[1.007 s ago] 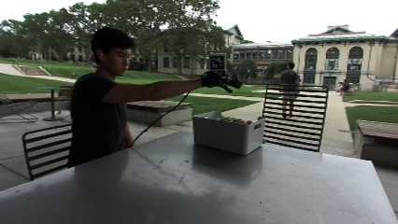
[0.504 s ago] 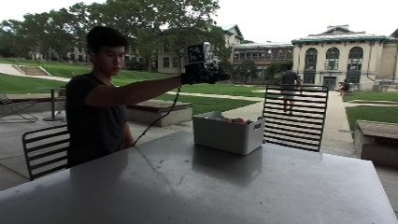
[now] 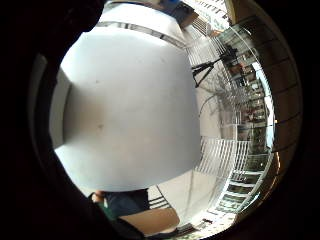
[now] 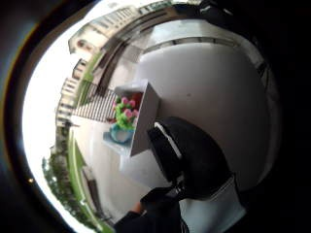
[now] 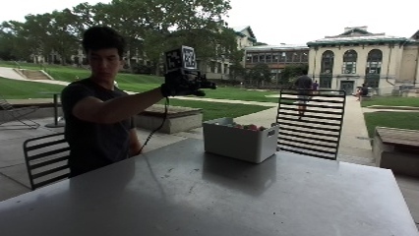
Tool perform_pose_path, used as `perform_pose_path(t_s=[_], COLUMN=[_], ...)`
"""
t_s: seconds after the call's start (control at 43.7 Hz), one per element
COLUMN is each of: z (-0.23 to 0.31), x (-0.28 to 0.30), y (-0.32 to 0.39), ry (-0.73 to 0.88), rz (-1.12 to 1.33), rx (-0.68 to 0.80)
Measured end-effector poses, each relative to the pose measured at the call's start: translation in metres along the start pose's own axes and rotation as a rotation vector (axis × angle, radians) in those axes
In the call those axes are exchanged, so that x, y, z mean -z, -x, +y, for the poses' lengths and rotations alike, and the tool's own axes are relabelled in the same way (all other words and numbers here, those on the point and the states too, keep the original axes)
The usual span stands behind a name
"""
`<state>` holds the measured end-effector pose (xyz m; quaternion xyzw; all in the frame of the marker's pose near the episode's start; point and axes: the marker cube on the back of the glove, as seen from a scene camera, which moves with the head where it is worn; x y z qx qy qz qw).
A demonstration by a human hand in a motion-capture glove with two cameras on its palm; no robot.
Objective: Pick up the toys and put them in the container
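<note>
The person's gloved right hand [image 5: 178, 87] is raised up at about head height, off to the side of the container [image 5: 239, 141] and well apart from it, nothing between it and the desk [image 5: 216, 196] below. As for the grip: I honestly can't tell whether the fingers are curled or relaxed from the outside view, since the hand is dark and partly behind gear. In the thumb side palm view one black-gloved finger [image 4: 187, 155] shows in front of the camera with nothing visibly in it (so probably not holding a toy, but that's a hedge).

The white container sits on the desk near its far edge, just in front of a black slatted chair [image 5: 311, 123]. The toys [image 4: 125, 112] are inside it, pink and green bits poking up at the rim. Lots of bare grey desk stretches on the near side of the container, and the little finger side palm view is mostly that same surface [image 3: 130, 100].
</note>
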<state>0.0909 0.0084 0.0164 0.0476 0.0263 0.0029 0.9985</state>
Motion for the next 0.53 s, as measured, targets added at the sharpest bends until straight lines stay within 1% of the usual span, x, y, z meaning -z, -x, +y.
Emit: perform_pose_path(t_s=[0.252,0.526], z=[0.035,0.051], x=[-0.018,-0.027], y=[-0.031,-0.047], ry=[-0.021,0.0], rz=[0.02,0.008], rx=[-0.023,-0.037])
